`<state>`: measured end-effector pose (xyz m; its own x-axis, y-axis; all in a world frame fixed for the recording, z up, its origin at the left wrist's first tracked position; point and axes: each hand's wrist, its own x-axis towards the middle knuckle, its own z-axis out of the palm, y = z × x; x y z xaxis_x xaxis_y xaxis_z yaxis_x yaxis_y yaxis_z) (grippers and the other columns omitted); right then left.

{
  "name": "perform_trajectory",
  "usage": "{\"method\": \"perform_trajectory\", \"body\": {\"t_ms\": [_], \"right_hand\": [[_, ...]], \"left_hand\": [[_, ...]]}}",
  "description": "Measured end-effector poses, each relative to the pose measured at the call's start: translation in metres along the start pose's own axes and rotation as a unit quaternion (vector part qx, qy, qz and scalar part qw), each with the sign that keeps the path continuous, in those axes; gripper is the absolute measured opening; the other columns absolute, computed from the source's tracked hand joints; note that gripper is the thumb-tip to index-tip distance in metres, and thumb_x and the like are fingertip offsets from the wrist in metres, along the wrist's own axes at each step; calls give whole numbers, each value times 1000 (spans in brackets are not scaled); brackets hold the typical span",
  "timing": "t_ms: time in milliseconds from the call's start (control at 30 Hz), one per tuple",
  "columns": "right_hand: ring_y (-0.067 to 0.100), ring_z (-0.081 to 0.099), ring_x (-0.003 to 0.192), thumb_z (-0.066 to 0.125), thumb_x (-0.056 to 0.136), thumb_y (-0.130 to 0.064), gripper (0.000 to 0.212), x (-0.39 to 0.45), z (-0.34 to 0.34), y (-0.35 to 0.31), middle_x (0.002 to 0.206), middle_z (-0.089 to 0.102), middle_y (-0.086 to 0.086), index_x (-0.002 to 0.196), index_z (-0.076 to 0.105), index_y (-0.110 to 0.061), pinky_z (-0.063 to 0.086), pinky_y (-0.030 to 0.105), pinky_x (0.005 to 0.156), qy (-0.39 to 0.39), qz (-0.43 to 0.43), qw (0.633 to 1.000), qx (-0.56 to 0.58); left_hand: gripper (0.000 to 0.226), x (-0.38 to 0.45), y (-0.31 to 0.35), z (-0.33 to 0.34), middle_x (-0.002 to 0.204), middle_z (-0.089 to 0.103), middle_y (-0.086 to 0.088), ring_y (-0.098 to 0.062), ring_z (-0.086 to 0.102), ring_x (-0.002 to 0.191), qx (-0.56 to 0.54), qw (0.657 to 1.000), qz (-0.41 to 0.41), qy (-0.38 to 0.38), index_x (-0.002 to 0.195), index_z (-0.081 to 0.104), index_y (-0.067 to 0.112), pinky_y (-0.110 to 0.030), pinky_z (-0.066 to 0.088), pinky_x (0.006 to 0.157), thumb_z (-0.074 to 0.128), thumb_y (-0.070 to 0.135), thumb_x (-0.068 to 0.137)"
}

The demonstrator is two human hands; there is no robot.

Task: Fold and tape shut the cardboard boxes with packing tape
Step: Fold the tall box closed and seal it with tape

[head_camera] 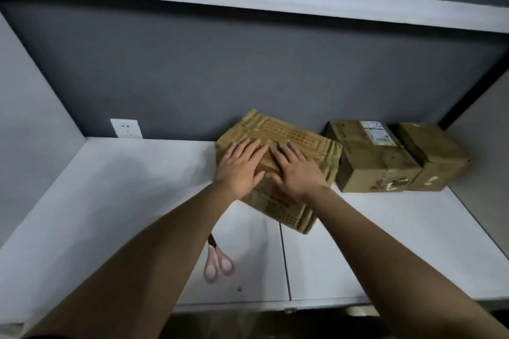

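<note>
Pressing flat, our left hand (239, 166) and right hand (296, 172) hold no grip, fingers straight on the cardboard box (278, 168) near the bench (110, 201) back edge; uneven pressure could wrinkle the tape or let worn flaps spring open.

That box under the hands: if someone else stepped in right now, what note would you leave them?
Left hand and right hand: both flat, fingers straight, pressing the top of the box on the white table.
Box: flaps folded down, shiny tape across the top.
Two more boxes stand closed to its right, against the wall.
Scissors lie near the table's front edge. No tape roll in view.
Left: smooth the tape, check the seams.
</note>
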<state>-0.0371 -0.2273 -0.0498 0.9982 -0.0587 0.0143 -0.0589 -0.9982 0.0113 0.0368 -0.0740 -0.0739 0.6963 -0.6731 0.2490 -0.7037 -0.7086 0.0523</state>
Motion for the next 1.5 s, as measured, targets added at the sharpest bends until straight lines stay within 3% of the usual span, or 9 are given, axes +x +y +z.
{"method": "perform_trajectory", "body": {"t_ms": [400, 600, 733, 867, 1000, 1133, 1300, 1400, 1500], "right_hand": [[35, 24, 145, 50, 95, -36, 66, -1, 29, -17, 158, 27, 5, 152, 24, -17, 23, 48, 116, 64, 47, 997, -20], [38, 58, 119, 77, 75, -35, 62, 2, 31, -28, 134, 59, 8, 130, 59, -11, 50, 49, 96, 57, 113, 992, -29], [43, 44, 131, 27, 97, -48, 61, -11, 5, -50, 146, 46, 12, 140, 48, -10, 38, 50, 105, 40, 119, 992, 15], [36, 48, 125, 27, 100, -50, 52, -34, -31, -60, 137, 52, 15, 132, 51, -16, 40, 37, 91, 14, 71, 996, 47], [28, 43, 128, 41, 96, -49, 51, -18, -51, 13, 139, 49, 9, 138, 41, -20, 34, 39, 101, 101, 133, 984, 55], [28, 38, 137, 59, 82, -63, 91, -5, -43, 61, 152, 35, 7, 152, 18, -23, 33, 36, 105, -69, 193, 927, 315], [31, 58, 115, 40, 85, -75, 75, -9, -15, 52, 129, 60, 4, 141, 34, -27, 44, 35, 85, -33, 202, 965, 165], [35, 59, 109, 29, 98, -58, 53, -13, -10, 45, 121, 63, 12, 129, 40, -16, 38, 35, 74, -9, 216, 971, 106], [35, 56, 114, 21, 102, -50, 49, -12, -10, 49, 128, 59, 14, 131, 39, -15, 39, 37, 78, -25, 212, 970, 120]], "left_hand": [[82, 2, -5, 26, 138, 53, 1, -23, 48, 129, 40, 998, 13, 57, 131, 56, 20, -43, 34, 108, 88, 32, 56], [81, 2, 5, 21, 135, 56, -1, -25, 49, 128, 33, 998, -15, 54, 127, 58, 18, -47, 32, 109, 88, 28, 53], [67, -8, -8, 10, 154, 30, 2, -21, 20, 145, -35, 999, 9, 16, 142, 40, 27, -54, 12, 117, 66, 31, 81], [66, -22, -17, 1, 160, -6, 3, -18, -12, 146, -120, 982, -140, -40, 150, 10, 39, -44, -7, 118, 45, 30, 94], [66, -28, 18, -6, 161, -4, -3, -24, -2, 147, -338, 881, -332, 5, 152, 5, 32, -40, 10, 117, 42, 37, 98], [93, -14, 71, -13, 159, -3, -12, -28, 7, 146, -516, 742, -426, 34, 152, -8, 15, -37, 18, 115, 60, 34, 91], [101, 9, 65, 9, 146, 40, -8, -28, 44, 131, -603, 643, -453, 131, 146, 29, 20, -42, 36, 111, 82, 36, 62], [89, 11, 49, 24, 137, 53, -7, -28, 55, 121, -605, 673, -413, 99, 140, 37, 24, -49, 45, 102, 76, 44, 62], [76, 7, 48, 1, 158, 16, -11, -30, 22, 144, -338, 860, -375, 72, 153, 5, 19, -44, 23, 116, 48, 44, 95]]}}
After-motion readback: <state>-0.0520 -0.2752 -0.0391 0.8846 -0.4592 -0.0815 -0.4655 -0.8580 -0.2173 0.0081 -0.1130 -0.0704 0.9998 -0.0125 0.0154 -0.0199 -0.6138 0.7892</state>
